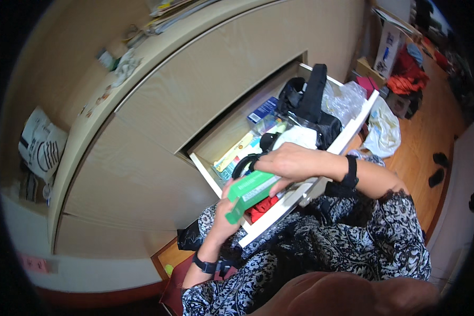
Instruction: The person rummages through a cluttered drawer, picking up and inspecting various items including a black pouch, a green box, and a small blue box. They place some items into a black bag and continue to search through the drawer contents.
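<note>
Over the front left part of a pulled-out wooden drawer [202,173], I hold a green cardboard box [251,190] in both hands. My left hand [224,216] grips its near left end, where a flap sticks out. The fingers of my right hand [292,162] close on its other end. Just behind the box lies a dark looped item [243,165], partly hidden by my right hand. Below it, red fabric [262,209] shows inside the drawer. A black strapped item [314,94], clear plastic wrap [345,98] and a blue box [263,110] fill the far end.
The drawer's white front panel [274,221] stands close to my body. On the cabinet's top ledge are a crumpled cloth [126,67] and a white printed bag [43,146]. A white plastic bag [383,128] and dark slippers [436,177] lie on the wooden floor to the right.
</note>
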`<state>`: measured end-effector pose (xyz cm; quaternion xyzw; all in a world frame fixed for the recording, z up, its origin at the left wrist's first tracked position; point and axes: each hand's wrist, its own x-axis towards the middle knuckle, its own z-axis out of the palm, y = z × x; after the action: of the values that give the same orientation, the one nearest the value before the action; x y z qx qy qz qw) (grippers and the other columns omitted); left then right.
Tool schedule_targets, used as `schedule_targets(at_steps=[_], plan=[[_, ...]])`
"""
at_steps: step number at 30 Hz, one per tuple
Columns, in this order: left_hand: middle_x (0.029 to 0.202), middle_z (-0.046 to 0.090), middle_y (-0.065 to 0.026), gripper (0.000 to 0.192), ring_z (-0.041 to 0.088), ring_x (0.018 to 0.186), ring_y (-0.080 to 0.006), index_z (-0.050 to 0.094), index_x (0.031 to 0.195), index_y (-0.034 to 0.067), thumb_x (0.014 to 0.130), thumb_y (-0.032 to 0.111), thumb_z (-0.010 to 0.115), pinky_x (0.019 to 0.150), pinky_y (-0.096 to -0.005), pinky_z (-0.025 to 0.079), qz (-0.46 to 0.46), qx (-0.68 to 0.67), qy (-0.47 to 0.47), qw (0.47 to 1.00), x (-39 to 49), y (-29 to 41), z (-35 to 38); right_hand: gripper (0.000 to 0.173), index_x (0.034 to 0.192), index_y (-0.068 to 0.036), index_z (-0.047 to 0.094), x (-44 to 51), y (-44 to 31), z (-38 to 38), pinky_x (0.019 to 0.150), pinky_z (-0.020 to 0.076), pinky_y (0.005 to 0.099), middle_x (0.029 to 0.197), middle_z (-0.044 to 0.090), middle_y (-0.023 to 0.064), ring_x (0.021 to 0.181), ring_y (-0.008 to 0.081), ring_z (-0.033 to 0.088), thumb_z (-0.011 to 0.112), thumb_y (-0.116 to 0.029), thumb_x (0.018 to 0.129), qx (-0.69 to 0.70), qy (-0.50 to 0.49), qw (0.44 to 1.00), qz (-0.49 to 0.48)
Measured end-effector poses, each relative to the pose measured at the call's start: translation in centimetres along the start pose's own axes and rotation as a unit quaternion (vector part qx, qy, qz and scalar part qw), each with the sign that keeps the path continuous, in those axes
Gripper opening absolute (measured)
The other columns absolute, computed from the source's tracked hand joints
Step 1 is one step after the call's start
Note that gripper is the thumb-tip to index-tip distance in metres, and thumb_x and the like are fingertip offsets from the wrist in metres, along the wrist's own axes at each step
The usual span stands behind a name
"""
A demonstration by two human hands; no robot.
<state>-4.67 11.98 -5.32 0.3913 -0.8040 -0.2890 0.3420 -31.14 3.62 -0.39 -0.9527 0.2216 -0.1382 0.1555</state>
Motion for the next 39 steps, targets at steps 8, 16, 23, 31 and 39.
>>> schedule_targets(at_steps=[8,16,23,31,39], plan=[[0.149,0.038,-0.0181,0.065,0.03,0.14,-0.0398,0.039,0.146,0.014,0.087,0.022,0.064,0.117,-0.0451,0.023,-0.115,-0.006,-0.305,0.945,0.3,-0.1,-0.8,0.055,0.094,0.0,0.054,-0.4,-0.7,1.0,0.067,0.0496,0.0457,0.083,0.064,0.0152,0.081,0.0378,0.065,0.075,-0.046,0.071,-0.012,-0.018,0.998,-0.067],[0.132,0.057,-0.0167,0.053,0.055,0.12,-0.0243,0.051,0.136,0.003,0.089,0.023,0.065,0.101,-0.0328,0.044,-0.207,-0.073,-0.122,0.968,-0.1,-0.2,1.7,0.059,0.094,-0.001,0.055,-0.5,0.0,1.7,0.067,0.0491,0.0454,0.084,0.065,0.0146,0.081,0.0373,0.065,0.075,-0.05,0.071,0.015,-0.026,0.999,-0.046],[0.083,0.072,-0.0066,0.024,0.068,0.069,-0.0137,0.068,0.112,0.001,0.091,0.008,0.06,0.061,-0.0273,0.054,-0.189,-0.099,-0.067,0.975,-0.1,0.8,0.3,0.058,0.097,-0.002,0.053,-0.6,0.1,1.8,0.069,0.049,0.045,0.088,0.063,0.0152,0.085,0.037,0.064,0.069,-0.053,0.076,0.01,0.006,0.998,-0.057],[0.093,0.072,-0.014,0.028,0.069,0.084,-0.0226,0.066,0.115,-0.001,0.09,-0.002,0.054,0.084,-0.0339,0.052,-0.075,-0.017,0.095,0.992,-1.9,-2.0,-1.9,0.059,0.099,-0.002,0.051,-1.8,1.7,0.3,0.069,0.0499,0.0462,0.088,0.063,0.0157,0.085,0.0381,0.064,0.07,-0.053,0.076,-0.014,0.033,0.999,0.014],[0.098,0.064,-0.0129,0.041,0.062,0.07,-0.0151,0.043,0.135,-0.004,0.099,0.012,0.054,0.073,-0.0339,0.056,-0.154,-0.396,0.287,0.858,1.0,-2.4,-3.6,0.061,0.113,-0.004,0.05,-3.7,4.7,-1.4,0.077,0.049,0.0417,0.098,0.061,0.0173,0.093,0.0351,0.062,0.075,-0.047,0.079,0.153,0.165,0.968,0.115]])
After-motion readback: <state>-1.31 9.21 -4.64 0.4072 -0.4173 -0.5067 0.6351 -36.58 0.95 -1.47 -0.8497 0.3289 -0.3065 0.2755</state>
